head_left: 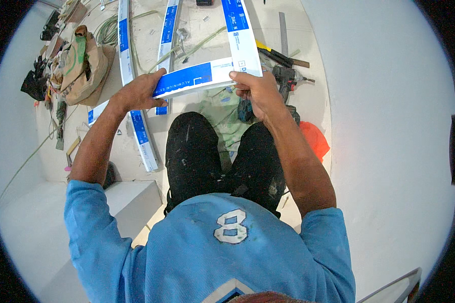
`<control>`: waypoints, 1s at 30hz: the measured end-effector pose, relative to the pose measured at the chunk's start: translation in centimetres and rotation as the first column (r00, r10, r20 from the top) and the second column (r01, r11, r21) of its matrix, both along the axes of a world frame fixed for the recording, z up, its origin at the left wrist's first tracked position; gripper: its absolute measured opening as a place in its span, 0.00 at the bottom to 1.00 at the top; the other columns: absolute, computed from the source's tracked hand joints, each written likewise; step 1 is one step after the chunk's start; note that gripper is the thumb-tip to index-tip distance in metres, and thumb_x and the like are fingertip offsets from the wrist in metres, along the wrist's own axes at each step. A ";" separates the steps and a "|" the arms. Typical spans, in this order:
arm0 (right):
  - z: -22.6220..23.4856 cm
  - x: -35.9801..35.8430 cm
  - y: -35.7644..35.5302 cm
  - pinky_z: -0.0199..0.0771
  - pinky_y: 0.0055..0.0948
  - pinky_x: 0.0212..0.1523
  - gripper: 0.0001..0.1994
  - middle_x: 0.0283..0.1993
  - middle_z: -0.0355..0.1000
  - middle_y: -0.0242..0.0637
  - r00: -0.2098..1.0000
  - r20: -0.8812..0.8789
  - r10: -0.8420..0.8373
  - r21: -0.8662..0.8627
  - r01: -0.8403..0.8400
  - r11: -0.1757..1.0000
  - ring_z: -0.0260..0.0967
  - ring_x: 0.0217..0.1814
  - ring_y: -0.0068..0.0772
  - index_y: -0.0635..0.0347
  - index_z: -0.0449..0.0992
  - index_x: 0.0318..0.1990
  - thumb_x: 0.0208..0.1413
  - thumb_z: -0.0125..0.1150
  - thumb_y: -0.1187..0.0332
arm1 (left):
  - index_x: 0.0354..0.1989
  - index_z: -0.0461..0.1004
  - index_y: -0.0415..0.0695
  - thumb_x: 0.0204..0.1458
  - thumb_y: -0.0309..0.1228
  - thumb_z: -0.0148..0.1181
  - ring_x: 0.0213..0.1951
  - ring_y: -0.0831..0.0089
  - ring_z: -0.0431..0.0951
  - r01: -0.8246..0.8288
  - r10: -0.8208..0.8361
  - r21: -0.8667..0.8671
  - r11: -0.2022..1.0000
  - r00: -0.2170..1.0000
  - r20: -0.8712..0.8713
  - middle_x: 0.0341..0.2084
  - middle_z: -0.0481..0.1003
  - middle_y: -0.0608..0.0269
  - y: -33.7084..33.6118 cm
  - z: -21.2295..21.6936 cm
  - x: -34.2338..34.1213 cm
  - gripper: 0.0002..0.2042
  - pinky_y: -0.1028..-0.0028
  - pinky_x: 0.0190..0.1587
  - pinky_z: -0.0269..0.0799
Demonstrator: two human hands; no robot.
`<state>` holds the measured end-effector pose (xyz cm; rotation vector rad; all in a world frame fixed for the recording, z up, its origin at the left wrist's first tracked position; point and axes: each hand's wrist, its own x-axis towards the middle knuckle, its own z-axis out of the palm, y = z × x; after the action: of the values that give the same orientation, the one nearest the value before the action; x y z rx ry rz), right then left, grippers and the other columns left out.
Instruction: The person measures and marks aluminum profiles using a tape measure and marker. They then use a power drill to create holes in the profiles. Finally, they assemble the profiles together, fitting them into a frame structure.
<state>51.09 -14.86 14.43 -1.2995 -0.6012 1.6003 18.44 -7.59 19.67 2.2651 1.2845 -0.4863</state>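
My two hands hold a short metal profile (pixel 187 79) wrapped in blue and white film, level above my knees. My left hand (pixel 140 92) is closed around its left end, thumb on top. At the other end it meets a long film-wrapped profile (pixel 240 35) at a corner, running away from me. My right hand (pixel 260 93) grips that corner, thumb on the upper face and fingers curled beneath. Whether the two pieces are fastened I cannot tell. Another long profile (pixel 139 131) lies on the floor left of my knees, and a narrower profile (pixel 168 38) lies between.
A cordless drill (pixel 288 77) lies by my right hand, near a yellow and black tool (pixel 273 53). A green cloth (pixel 222 121) is beneath my knees, an orange item (pixel 314 140) to the right. Leftward are a beige bag (pixel 88 70) and coiled hose (pixel 108 30). A white wall (pixel 384 126) stands right.
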 end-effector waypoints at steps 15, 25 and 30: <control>0.3 0.0 -0.2 0.78 0.29 0.36 0.22 0.43 0.80 0.38 0.999 -0.028 0.017 -0.038 -0.018 0.999 0.75 0.36 0.29 0.65 0.78 0.52 0.51 0.75 0.67 | 0.65 0.59 0.40 0.45 0.37 0.79 0.50 0.37 0.79 0.030 -0.035 0.091 0.995 0.998 0.048 0.43 0.78 0.36 -0.4 -0.6 -1.0 0.41 0.48 0.54 0.75; 0.0 0.3 0.1 0.77 0.30 0.36 0.18 0.40 0.80 0.36 1.000 -0.007 0.011 -0.075 -0.011 0.997 0.75 0.34 0.28 0.66 0.80 0.50 0.53 0.74 0.68 | 0.66 0.59 0.41 0.48 0.39 0.78 0.54 0.42 0.79 0.030 -0.030 0.030 0.999 1.000 -0.008 0.46 0.79 0.39 0.0 -0.2 -0.2 0.41 0.51 0.60 0.75; 0.2 0.3 0.2 0.76 0.31 0.34 0.17 0.38 0.79 0.36 1.000 -0.016 -0.014 -0.098 0.013 0.995 0.74 0.32 0.28 0.67 0.80 0.48 0.53 0.74 0.68 | 0.65 0.59 0.40 0.46 0.37 0.79 0.54 0.39 0.77 0.017 -0.017 0.036 0.999 1.000 0.011 0.47 0.77 0.37 -0.2 -1.3 -0.5 0.41 0.50 0.59 0.73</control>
<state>51.38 -14.64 14.64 -1.3582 -0.5082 1.6450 17.94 -7.75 18.41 2.3068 1.2791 -0.4594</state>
